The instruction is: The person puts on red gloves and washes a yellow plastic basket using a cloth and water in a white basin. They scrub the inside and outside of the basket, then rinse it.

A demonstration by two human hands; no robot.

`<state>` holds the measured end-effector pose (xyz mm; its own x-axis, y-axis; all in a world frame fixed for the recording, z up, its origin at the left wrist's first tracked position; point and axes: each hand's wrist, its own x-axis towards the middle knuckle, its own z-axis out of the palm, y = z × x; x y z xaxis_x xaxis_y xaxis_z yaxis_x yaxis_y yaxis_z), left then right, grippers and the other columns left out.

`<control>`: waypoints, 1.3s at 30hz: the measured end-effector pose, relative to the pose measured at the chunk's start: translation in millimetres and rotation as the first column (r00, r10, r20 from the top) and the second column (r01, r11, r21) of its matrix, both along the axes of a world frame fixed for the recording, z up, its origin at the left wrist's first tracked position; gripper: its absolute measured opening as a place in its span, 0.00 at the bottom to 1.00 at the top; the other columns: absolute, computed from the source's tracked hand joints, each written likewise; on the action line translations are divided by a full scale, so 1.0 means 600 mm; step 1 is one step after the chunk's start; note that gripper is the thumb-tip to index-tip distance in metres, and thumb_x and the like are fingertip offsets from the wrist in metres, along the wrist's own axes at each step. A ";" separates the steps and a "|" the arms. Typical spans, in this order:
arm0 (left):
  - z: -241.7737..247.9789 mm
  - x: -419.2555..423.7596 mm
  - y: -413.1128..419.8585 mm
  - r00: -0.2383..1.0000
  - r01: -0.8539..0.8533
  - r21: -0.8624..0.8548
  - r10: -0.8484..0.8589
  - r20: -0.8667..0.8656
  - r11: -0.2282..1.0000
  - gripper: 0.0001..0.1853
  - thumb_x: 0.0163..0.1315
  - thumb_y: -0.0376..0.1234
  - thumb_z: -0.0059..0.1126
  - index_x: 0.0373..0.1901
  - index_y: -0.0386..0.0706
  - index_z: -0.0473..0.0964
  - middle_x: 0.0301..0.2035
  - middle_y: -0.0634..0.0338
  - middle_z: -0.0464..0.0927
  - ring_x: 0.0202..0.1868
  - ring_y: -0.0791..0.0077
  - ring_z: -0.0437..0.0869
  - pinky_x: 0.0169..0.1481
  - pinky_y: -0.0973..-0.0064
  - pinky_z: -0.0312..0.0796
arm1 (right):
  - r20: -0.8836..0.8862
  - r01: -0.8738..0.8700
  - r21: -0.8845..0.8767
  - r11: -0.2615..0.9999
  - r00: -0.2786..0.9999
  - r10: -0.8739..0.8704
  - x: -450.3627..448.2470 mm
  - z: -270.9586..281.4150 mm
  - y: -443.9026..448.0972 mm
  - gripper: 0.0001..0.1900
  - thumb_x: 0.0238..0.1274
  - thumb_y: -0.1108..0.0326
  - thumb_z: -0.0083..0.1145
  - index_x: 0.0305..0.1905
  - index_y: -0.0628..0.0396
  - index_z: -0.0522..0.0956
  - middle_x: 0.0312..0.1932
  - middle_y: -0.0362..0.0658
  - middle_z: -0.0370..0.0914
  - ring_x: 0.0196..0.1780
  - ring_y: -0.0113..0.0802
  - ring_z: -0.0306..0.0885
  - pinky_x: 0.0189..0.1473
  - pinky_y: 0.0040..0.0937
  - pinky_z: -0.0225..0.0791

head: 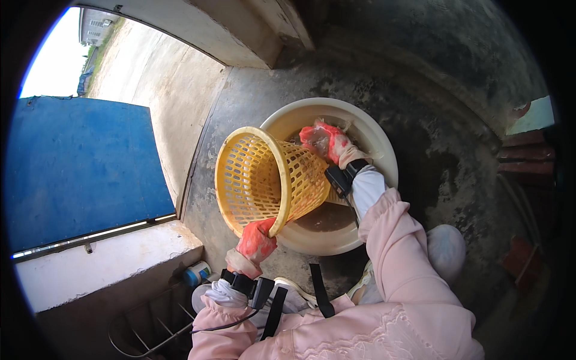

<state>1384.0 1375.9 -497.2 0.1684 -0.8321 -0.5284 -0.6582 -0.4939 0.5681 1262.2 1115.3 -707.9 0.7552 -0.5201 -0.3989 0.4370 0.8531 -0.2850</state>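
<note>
A yellow perforated plastic basket (pixel 310 180) lies tilted on its side over a large cream-coloured basin (pixel 382 148), its round mouth facing left. My left hand (pixel 257 240), in a red and pale glove, grips the lower part of the basket's rim. Over the basin, my right hand (pixel 330 140) wears a matching wet glove and is at the basket's far side, near its base. Its fingers are curled around something pale or wet that I cannot make out. Murky brown water (pixel 326 218) stands in the basin. A ridged, pale surface shows partly beneath the basket.
A blue metal door (pixel 85 171) stands at the left beside the doorway, with paved ground (pixel 148 67) outside. A white ledge (pixel 112 261) runs below it. A small tub with a blue lid (pixel 196 273) and a metal wire rack (pixel 153 335) are at lower left. The concrete floor (pixel 225 112) looks worn.
</note>
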 end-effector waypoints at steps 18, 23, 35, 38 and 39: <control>-0.019 0.016 0.026 0.976 0.219 -0.164 -0.217 0.030 0.962 0.26 0.47 0.21 0.48 0.50 0.46 0.78 0.29 0.47 0.80 0.33 0.50 0.83 0.38 0.67 0.74 | 0.019 0.151 -0.516 0.843 0.986 -0.165 0.041 0.174 0.155 0.25 0.75 0.60 0.45 0.68 0.63 0.63 0.65 0.44 0.68 0.68 0.30 0.64 0.70 0.26 0.56; -0.038 0.027 0.035 0.974 0.218 -0.337 -0.227 0.012 0.916 0.25 0.49 0.23 0.48 0.51 0.46 0.76 0.28 0.48 0.81 0.31 0.53 0.83 0.36 0.66 0.75 | -0.700 -0.645 -0.699 0.310 0.706 -0.109 0.076 0.280 0.080 0.31 0.58 0.59 0.62 0.66 0.53 0.67 0.60 0.49 0.74 0.65 0.39 0.69 0.65 0.33 0.60; -0.009 0.079 0.064 0.753 0.246 -0.538 0.190 0.630 0.806 0.36 0.47 0.26 0.55 0.65 0.49 0.67 0.57 0.50 0.74 0.63 0.53 0.71 0.70 0.63 0.58 | -0.387 -0.078 -0.619 0.782 0.896 -0.217 -0.007 0.267 0.129 0.28 0.53 0.78 0.54 0.62 0.61 0.70 0.50 0.43 0.76 0.51 0.33 0.73 0.57 0.30 0.66; 0.018 0.079 0.090 0.806 -0.098 -0.750 0.494 0.326 0.654 0.42 0.50 0.28 0.63 0.70 0.42 0.57 0.63 0.48 0.68 0.67 0.51 0.65 0.73 0.62 0.53 | -0.274 0.094 -0.505 0.858 0.925 -0.263 -0.032 0.276 0.173 0.30 0.50 0.82 0.52 0.64 0.61 0.69 0.52 0.44 0.76 0.52 0.34 0.73 0.57 0.31 0.66; 0.024 0.076 0.091 0.853 -0.389 -0.691 0.522 -0.019 0.609 0.42 0.56 0.31 0.62 0.73 0.45 0.51 0.62 0.52 0.70 0.64 0.56 0.70 0.71 0.58 0.57 | -0.199 0.152 -0.514 0.844 0.936 -0.290 -0.034 0.281 0.184 0.30 0.50 0.82 0.51 0.64 0.61 0.69 0.52 0.44 0.75 0.53 0.34 0.73 0.57 0.31 0.66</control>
<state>1429.4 1430.5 -482.8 0.6513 -0.7345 0.1903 -0.5677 -0.3053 0.7646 1241.6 1225.4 -539.1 0.5014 -0.8380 -0.2154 0.4485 0.4646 -0.7635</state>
